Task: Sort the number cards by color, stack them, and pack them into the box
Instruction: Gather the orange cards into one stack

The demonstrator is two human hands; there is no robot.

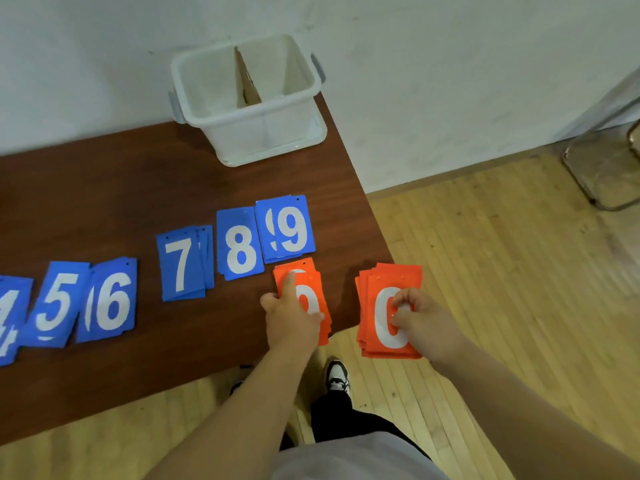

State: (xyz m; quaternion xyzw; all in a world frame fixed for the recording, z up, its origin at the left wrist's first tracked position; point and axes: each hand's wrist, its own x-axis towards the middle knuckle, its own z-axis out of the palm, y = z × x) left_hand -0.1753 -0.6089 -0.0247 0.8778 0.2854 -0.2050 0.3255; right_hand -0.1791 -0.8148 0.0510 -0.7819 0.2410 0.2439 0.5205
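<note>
Blue number cards lie in a row on the brown table (138,188): a 4 (8,320), a 5 (57,303), a 6 (110,299), a 7 (181,265), an 8 (239,245) and a 9 (289,228), some in small piles. My left hand (289,317) rests on a small pile of orange cards (313,299) at the table's near right corner, index finger stretched over it. My right hand (420,323) holds a thick stack of orange cards (381,317) with a 0 on top, just past the table's right edge. The white box (249,133) stands at the back.
The box has a cardboard divider (247,81) splitting it in two compartments, both showing nothing inside. The table ends at the right just beyond the blue 9. Wooden floor, my shoe (337,375) and a metal chair frame (606,168) lie beyond it.
</note>
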